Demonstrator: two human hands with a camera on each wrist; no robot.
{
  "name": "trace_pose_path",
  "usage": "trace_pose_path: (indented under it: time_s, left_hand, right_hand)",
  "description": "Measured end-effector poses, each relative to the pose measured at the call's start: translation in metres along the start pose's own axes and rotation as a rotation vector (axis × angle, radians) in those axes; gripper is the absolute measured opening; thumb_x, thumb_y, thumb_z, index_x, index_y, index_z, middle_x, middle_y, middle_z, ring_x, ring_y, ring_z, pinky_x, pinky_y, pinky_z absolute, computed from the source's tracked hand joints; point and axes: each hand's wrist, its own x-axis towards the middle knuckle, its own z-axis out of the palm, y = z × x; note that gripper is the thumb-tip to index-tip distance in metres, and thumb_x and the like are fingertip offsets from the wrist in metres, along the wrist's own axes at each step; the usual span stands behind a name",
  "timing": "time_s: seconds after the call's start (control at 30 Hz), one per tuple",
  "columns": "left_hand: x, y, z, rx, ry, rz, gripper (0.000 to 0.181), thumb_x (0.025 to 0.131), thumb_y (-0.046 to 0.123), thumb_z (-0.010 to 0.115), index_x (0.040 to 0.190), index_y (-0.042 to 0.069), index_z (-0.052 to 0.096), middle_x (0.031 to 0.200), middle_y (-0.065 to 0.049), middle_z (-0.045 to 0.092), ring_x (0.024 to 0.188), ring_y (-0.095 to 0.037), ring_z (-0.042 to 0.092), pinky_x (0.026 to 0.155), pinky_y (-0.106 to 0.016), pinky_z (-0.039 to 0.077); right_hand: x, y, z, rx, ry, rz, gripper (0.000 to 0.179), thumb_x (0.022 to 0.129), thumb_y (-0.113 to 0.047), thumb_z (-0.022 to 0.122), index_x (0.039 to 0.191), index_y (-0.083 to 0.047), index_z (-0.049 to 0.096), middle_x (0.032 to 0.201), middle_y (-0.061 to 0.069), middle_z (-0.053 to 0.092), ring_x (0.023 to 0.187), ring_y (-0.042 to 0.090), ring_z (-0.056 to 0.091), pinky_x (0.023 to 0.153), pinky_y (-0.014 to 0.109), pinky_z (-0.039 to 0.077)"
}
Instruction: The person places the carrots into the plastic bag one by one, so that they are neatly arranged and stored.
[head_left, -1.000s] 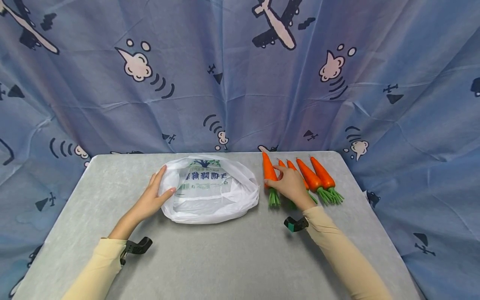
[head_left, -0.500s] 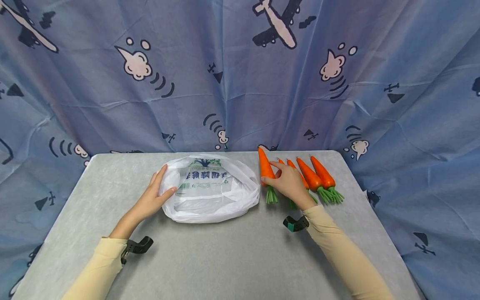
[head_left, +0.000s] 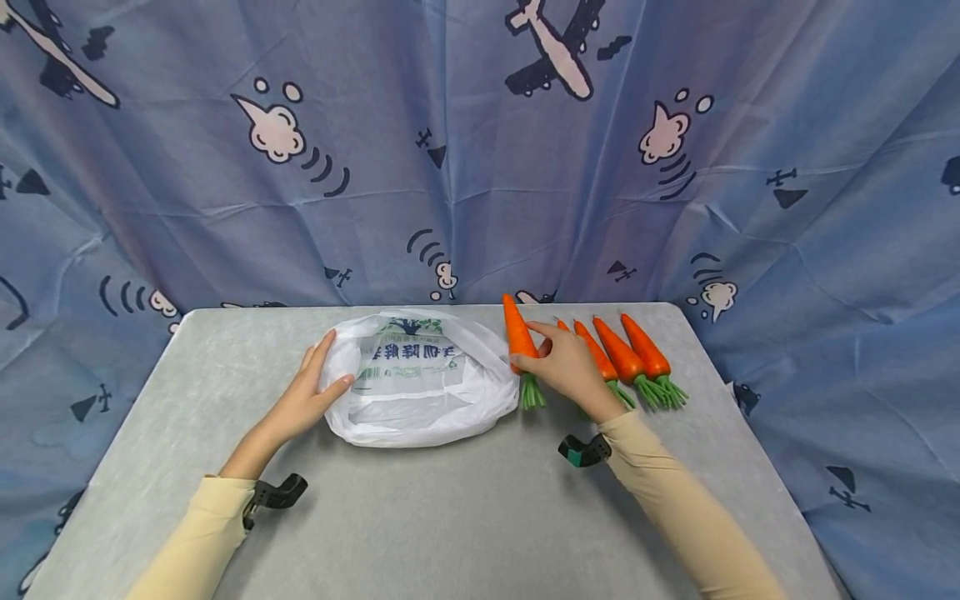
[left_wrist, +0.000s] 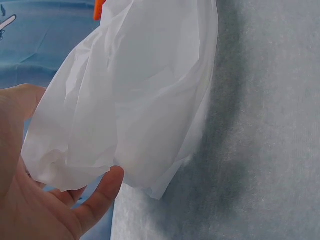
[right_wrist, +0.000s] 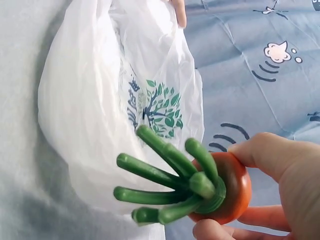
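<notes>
My left hand [head_left: 303,396] holds the left rim of a white plastic bag [head_left: 427,429], thumb over the edge. Close up in the left wrist view, fingers [left_wrist: 102,195] wrap the bag's end [left_wrist: 150,100], partly hidden by the film. The bag lies with its wide mouth gaping, green and dark print showing inside. A carrot [head_left: 519,329] with green stem stubs is pinched between the thumb and fingers of my right hand [head_left: 566,367], at the bag's right edge. The right wrist view shows its stems [right_wrist: 170,175] in front of the bag [right_wrist: 85,100].
Several more carrots [head_left: 647,346] lie side by side on the right of the grey table [head_left: 465,525], one partly hidden behind the right hand. A blue curtain [head_left: 375,150] with plane prints hangs right behind the table's back edge.
My right hand has moved left with the carrot, from the row of carrots to the bag's right edge. The left hand and the bag look nearly unchanged.
</notes>
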Motion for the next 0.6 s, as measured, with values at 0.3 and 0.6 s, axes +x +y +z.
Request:
trace_pose_path:
  time_s: [0.3,0.6]
  left_hand:
    - [-0.001,0.000,-0.001,-0.008,0.000,0.013,0.082,0.099,0.024,0.058,0.160,0.009,0.005,0.154,-0.028,0.024,0.139,-0.047,0.033,0.115,-0.067,0.025]
    - [-0.002,0.002,0.000,-0.005,0.004,0.025,0.081,0.100,0.023,0.058,0.160,0.008,0.006,0.152,-0.027,0.026,0.136,-0.045,0.036,0.113,-0.065,0.028]
  right_hand:
    - [0.001,-0.013,0.006,0.019,-0.002,-0.022,0.069,0.080,-0.042,0.079,0.138,-0.014,0.059,0.072,0.004,0.060,0.059,0.015,0.049,0.054,0.026,0.039]
    - [-0.001,-0.027,0.011,0.057,-0.036,-0.033,0.069,0.079,-0.041,0.080,0.139,-0.015,0.058,0.072,0.004,0.058,0.060,0.016,0.047,0.055,0.026,0.038]
